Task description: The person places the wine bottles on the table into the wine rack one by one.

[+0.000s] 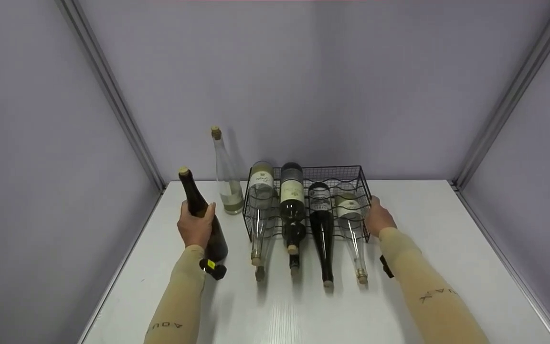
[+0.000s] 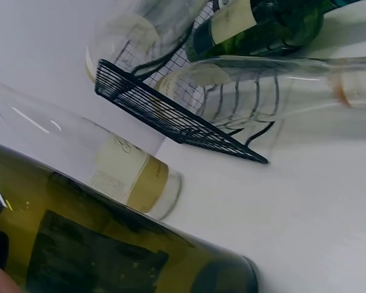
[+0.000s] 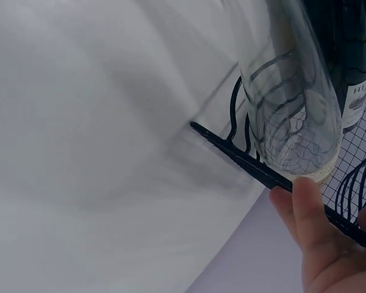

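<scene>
My left hand (image 1: 195,227) grips a dark wine bottle (image 1: 217,241) by its body, corked neck up and leaning left. That bottle (image 2: 110,238) fills the lower part of the left wrist view. My right hand (image 1: 379,219) holds the right side of a black wire wine rack (image 1: 332,166); in the right wrist view its fingers (image 3: 311,210) lie over the side rail. Several bottles lie in the rack with corked necks toward me, among them a labelled dark bottle (image 1: 292,191), a slim dark bottle (image 1: 322,229) and a clear bottle (image 1: 350,210). Some sit stacked above others.
A clear corked bottle (image 1: 228,184) stands upright just left of the rack, near the back wall (image 1: 275,95). The white table (image 1: 275,315) is enclosed by panels at the left, back and right. The bottle necks project past the rack's front.
</scene>
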`<state>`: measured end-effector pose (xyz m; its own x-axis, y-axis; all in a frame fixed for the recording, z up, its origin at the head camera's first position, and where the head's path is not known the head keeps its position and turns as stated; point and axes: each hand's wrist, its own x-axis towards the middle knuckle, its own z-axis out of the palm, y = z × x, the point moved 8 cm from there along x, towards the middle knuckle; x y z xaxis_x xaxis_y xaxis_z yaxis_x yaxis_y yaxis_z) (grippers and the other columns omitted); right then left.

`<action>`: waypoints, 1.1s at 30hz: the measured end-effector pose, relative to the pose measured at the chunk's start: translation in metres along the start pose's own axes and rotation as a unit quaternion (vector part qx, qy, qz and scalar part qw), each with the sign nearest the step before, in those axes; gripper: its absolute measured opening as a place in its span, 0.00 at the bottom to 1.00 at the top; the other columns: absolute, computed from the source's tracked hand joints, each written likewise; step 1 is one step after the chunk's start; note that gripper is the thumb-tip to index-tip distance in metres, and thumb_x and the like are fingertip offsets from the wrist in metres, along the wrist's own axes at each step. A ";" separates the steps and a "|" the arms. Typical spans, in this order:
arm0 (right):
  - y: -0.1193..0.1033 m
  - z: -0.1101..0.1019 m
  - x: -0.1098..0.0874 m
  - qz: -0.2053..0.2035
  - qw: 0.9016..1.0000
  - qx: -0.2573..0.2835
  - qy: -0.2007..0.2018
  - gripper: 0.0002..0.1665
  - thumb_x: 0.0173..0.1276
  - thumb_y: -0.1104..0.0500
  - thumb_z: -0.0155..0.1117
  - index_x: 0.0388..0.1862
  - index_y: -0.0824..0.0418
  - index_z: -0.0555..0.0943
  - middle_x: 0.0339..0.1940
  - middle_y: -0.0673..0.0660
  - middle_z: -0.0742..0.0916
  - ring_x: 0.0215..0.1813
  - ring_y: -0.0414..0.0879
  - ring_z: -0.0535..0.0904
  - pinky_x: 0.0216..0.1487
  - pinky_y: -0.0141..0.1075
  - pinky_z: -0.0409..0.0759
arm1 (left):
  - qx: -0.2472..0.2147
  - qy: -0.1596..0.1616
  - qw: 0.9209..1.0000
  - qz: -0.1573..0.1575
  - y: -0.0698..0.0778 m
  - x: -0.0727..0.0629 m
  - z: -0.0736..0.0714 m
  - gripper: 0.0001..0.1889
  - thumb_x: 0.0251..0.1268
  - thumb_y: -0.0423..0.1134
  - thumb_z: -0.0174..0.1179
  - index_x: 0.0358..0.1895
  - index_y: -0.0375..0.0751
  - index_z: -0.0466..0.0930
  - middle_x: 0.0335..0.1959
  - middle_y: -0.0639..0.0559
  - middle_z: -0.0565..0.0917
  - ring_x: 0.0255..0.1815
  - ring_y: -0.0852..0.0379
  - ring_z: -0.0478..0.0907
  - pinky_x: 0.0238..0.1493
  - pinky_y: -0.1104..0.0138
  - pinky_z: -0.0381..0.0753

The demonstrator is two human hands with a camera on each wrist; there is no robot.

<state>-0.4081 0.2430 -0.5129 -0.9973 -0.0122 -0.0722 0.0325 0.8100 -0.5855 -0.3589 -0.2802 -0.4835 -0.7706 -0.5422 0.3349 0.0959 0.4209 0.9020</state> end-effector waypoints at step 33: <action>0.053 0.031 -0.038 -0.028 0.994 0.061 -0.082 0.49 0.69 0.37 0.56 0.71 0.72 0.57 0.65 0.75 0.71 0.66 0.68 0.67 0.61 0.58 0.68 | -0.008 -0.062 0.996 -0.066 -0.054 -0.029 0.011 0.47 0.45 0.57 0.74 0.68 0.46 0.60 0.58 0.45 0.74 0.58 0.47 0.72 0.60 0.49 0.69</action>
<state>-0.3666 0.2681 -0.5657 -0.9740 -0.1586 -0.1619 -0.0046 0.7281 -0.6855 -0.3486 -0.2789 -0.5448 -0.8492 -0.4970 0.1785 -0.0017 0.3406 0.9402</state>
